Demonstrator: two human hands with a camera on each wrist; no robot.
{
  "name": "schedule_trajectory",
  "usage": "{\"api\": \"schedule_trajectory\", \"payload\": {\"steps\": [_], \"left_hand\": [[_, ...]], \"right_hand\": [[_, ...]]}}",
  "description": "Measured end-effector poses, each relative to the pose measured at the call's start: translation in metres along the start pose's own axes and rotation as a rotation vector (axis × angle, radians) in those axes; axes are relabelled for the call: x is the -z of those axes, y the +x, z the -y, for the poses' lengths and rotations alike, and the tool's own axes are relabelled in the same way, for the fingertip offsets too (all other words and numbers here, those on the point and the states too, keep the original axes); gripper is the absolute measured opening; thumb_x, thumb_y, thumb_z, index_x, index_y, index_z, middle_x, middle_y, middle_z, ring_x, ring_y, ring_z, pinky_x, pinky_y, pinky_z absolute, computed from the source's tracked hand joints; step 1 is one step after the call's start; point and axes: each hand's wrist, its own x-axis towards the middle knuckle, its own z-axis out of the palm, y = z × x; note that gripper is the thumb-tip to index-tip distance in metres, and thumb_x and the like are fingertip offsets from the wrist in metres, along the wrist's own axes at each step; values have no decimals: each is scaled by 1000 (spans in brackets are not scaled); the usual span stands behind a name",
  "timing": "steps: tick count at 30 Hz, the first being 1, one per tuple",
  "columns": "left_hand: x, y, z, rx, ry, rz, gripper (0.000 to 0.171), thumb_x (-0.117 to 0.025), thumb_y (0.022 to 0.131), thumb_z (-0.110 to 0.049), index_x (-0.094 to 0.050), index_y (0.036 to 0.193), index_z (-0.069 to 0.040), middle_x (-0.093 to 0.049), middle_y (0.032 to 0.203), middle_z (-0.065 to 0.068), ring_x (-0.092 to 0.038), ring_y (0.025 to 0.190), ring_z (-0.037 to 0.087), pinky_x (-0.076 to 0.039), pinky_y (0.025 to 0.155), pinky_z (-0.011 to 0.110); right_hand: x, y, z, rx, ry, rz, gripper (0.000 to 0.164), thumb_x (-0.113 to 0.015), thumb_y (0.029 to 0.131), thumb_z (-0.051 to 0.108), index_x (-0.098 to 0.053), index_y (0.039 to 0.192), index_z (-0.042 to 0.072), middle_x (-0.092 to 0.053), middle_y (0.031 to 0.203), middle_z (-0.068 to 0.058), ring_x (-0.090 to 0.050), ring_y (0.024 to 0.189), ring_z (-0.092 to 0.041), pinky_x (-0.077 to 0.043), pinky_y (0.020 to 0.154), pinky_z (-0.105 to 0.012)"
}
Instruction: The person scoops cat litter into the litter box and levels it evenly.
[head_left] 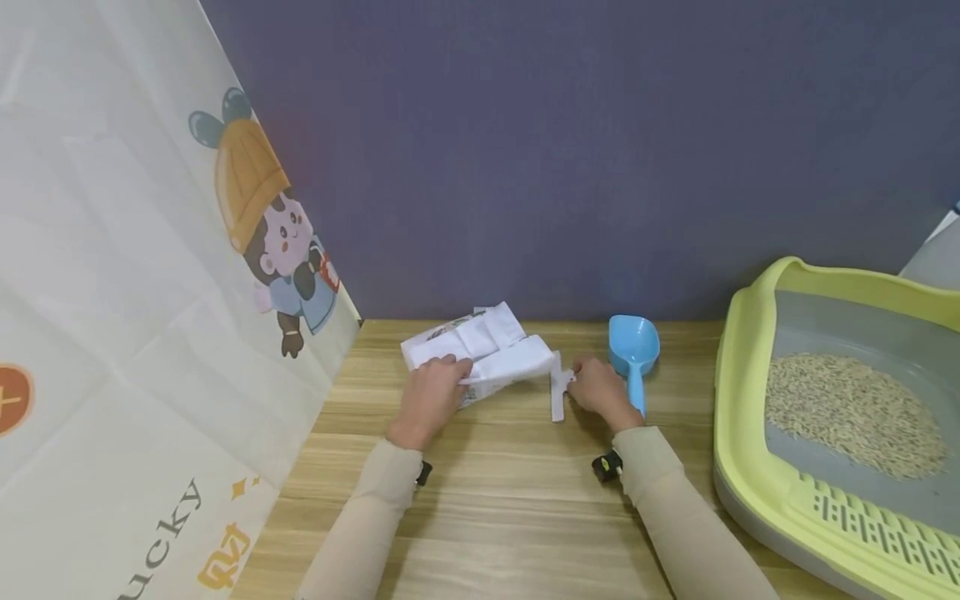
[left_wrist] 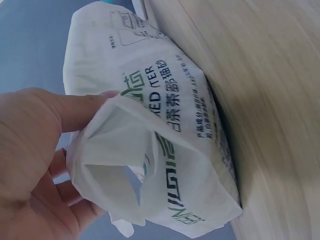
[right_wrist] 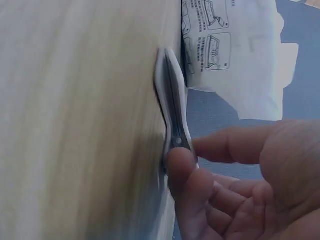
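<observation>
A white cat litter bag [head_left: 480,350] with printed text lies on its side on the wooden table, its mouth gaping in the left wrist view. My left hand [head_left: 431,400] grips the rim of that mouth, thumb on one side and fingers behind. Just right of the bag, my right hand [head_left: 597,387] pinches a white hinged tool [right_wrist: 172,100] that looks like small scissors. A rivet shows close to the fingertips in the right wrist view. The tool lies low against the tabletop; the end inside my fingers is partly hidden.
A blue litter scoop [head_left: 634,350] lies beyond my right hand, by the wall. On the right stands a yellow and grey litter tray [head_left: 738,400] with pellets [head_left: 855,408] in it. A dark blue panel [head_left: 562,167] borders the back, a printed white sheet [head_left: 112,250] the left.
</observation>
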Motion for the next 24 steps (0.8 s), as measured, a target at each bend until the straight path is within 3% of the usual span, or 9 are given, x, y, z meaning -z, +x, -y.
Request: {"api": "schedule_trajectory", "payload": {"steps": [4,6,8,13,16,20,22,24], "left_hand": [[2,0,-2,-40,-7,24,17,-74,85,-9,-60,77,-17,-64,73,2,-62,63,25,-47,51,37],[4,0,-3,-56,-20,39,20,-74,83,-7,-58,76,-17,-62,72,1,-62,62,25,-46,51,37],[5,0,-5,-72,-32,61,22,-73,81,-4,-56,75,-18,-60,72,0,-62,63,25,-46,52,37],[10,1,-12,-108,-62,117,19,-72,82,0,-61,82,-16,-65,77,1,-66,70,25,-51,58,39],[11,0,-18,-119,-73,141,19,-73,85,-3,-65,96,-16,-70,84,4,-69,75,26,-54,62,39],[12,-1,-24,-122,-61,147,34,-73,87,-4,-66,116,-19,-73,89,6,-71,76,27,-56,62,40],[11,-1,-27,-124,-47,144,37,-72,87,-4,-68,119,-21,-74,89,6,-70,76,27,-55,62,40],[10,-1,-29,-130,-27,143,36,-71,88,-4,-71,118,-22,-74,89,7,-70,75,26,-56,62,40]], "right_hand": [[0,-2,0,18,-2,66,17,-60,92,17,-65,83,4,-66,71,-8,-58,59,-19,-44,54,-29],[0,-3,0,23,-23,117,28,-57,93,18,-60,66,9,-60,56,-4,-56,49,-16,-41,47,-27],[2,-5,1,23,-31,155,35,-55,94,18,-57,59,12,-58,52,-2,-56,44,-15,-41,44,-26],[8,-12,7,20,35,208,28,-51,94,14,-59,68,7,-63,58,-6,-61,47,-15,-47,47,-25],[14,-19,9,17,95,218,21,-53,96,14,-63,87,-3,-65,65,-8,-64,51,-15,-51,54,-26],[23,-31,12,18,137,205,30,-57,99,16,-61,112,-11,-68,74,-10,-69,61,-15,-53,64,-28],[27,-38,12,21,164,180,28,-57,99,15,-62,110,-11,-68,77,-12,-71,64,-17,-52,66,-28],[30,-45,12,19,224,171,20,-55,100,11,-61,97,-9,-68,79,-15,-72,64,-18,-56,64,-30]]}}
